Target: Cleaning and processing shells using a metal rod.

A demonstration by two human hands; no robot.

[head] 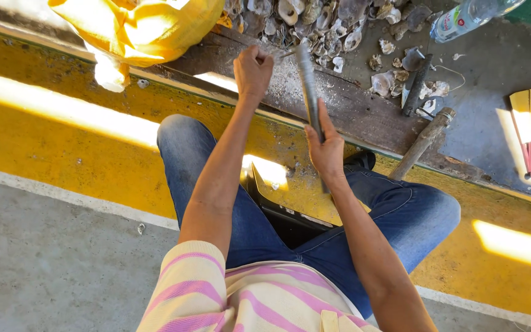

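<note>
My right hand point(327, 150) had its fingers clenched around the lower end of a long grey metal bar point(307, 83), which rose tilted up and away from them toward the pile of shells point(314, 24). My left hand point(253, 71) was closed into a fist on something small at the edge of that pile; I could not tell whether it was a shell or a tool, since my fingers hid it. As I judged it, the bar's far end stood just beside my left knuckles, so a slip or a glancing stroke could have caught them, and chips off the shells could have flown back at me. The wooden plank point(345, 107) under the shells was wet and gritty, which would have let whatever my left fingers pinned skid sideways. To the right of my fingers lay more loose shells, a dark knife point(415, 86) and a wooden handle point(422, 142), crowding that side. To the left hung a yellow sack point(149, 27), near my left wrist. The open room was toward me, over my knees and the yellow painted ledge point(62, 132).
</note>
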